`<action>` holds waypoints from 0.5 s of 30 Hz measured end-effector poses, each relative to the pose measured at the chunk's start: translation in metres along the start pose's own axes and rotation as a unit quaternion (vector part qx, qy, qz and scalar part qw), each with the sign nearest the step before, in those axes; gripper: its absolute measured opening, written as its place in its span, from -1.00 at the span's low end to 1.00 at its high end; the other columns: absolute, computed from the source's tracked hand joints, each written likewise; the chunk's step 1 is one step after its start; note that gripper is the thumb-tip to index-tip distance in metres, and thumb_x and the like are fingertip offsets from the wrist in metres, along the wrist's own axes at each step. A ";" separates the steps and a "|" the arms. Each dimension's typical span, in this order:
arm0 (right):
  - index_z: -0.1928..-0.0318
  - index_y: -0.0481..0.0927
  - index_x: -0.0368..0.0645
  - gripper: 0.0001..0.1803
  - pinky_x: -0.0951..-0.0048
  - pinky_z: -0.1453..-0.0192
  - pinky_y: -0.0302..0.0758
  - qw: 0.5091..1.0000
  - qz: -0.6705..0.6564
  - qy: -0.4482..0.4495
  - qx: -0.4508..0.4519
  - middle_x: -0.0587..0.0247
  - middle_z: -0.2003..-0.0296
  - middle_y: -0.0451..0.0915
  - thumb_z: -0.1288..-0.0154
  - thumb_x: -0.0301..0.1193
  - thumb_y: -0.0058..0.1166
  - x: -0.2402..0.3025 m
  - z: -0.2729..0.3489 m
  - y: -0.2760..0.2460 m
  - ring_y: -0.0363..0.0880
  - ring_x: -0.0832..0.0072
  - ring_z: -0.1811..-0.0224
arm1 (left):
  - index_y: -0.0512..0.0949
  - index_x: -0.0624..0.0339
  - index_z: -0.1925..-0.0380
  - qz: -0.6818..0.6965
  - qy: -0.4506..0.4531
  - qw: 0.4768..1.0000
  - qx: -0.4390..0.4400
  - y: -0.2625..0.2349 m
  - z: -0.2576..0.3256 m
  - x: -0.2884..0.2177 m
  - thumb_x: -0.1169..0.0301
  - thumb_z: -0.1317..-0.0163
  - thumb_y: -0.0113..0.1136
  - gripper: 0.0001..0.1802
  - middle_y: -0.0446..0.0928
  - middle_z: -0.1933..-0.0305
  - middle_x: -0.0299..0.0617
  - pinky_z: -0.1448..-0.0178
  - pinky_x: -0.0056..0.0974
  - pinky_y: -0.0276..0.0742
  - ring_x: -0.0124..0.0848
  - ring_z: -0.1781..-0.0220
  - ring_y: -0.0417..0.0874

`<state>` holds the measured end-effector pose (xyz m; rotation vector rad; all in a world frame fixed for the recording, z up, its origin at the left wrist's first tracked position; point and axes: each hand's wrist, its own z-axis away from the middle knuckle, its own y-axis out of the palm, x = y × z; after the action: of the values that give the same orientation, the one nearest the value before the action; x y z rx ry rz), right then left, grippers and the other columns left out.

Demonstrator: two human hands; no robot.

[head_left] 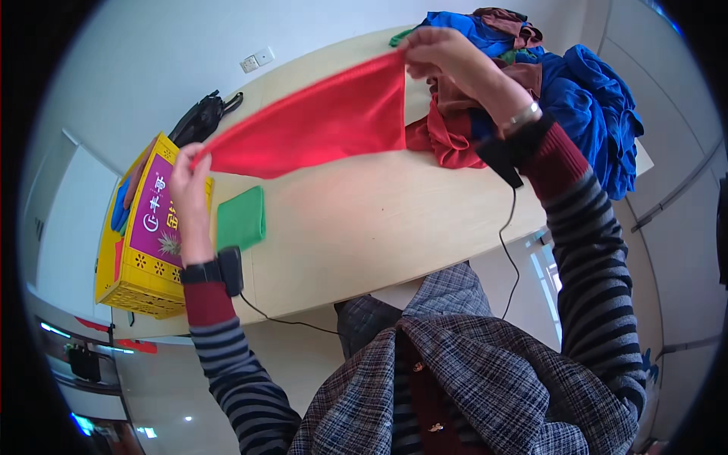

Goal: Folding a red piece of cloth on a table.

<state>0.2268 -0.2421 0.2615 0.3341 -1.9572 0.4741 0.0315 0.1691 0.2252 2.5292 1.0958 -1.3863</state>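
A red cloth (318, 121) is stretched between my two hands above the table. My left hand (189, 174) pinches its lower left corner, near the yellow crate. Farther back and to the right, my right hand (436, 51) grips the upper right corner. The cloth slants up toward the right, with its lower edge hanging slightly loose. Below its left end, a folded green cloth (241, 216) lies flat on the table, just right of my left wrist. Black bands with cables are on both wrists.
At the table's (364, 227) far right is a heap of crumpled blue cloth (584, 114), brown cloth (523, 80) and red cloth (447, 136). A yellow crate (125, 284) holding cloths stands at the left edge, with a black bag (203, 117) behind it. Thin cables hang from my wrists.
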 end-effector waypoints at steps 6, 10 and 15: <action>0.11 0.66 -0.28 -0.85 0.57 0.29 0.60 0.981 -0.076 0.160 0.079 0.32 0.41 0.65 -0.32 -0.54 0.18 -0.110 0.110 0.020 0.66 0.59 0.41 | 0.53 0.21 0.27 -0.141 0.012 0.984 0.104 -0.001 0.143 0.056 0.65 -0.16 0.26 -0.83 0.53 0.15 -0.21 -0.19 -0.30 0.43 -0.37 -0.01 0.54; 0.10 0.65 -0.27 -0.85 0.58 0.29 0.59 0.950 -0.096 0.289 0.071 0.36 0.39 0.65 -0.33 -0.56 0.16 -0.170 0.179 0.034 0.66 0.61 0.40 | 0.53 0.23 0.31 -0.182 -0.032 0.969 0.162 0.010 0.210 0.067 0.69 -0.04 0.25 -0.79 0.53 0.10 -0.13 -0.21 -0.20 0.46 -0.20 -0.05 0.56; 0.12 0.64 -0.22 -0.86 0.60 0.30 0.57 0.937 -0.088 0.327 0.087 0.40 0.38 0.64 -0.34 -0.57 0.12 -0.168 0.208 0.044 0.63 0.66 0.41 | 0.54 0.22 0.32 -0.220 -0.062 0.960 0.164 0.005 0.243 0.062 0.69 -0.04 0.24 -0.79 0.53 0.08 -0.12 -0.21 -0.16 0.47 -0.15 -0.07 0.55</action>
<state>0.1110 -0.2971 0.0230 0.3984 -1.2290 0.5576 -0.1180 0.1110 0.0320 2.4478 1.5906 -1.9521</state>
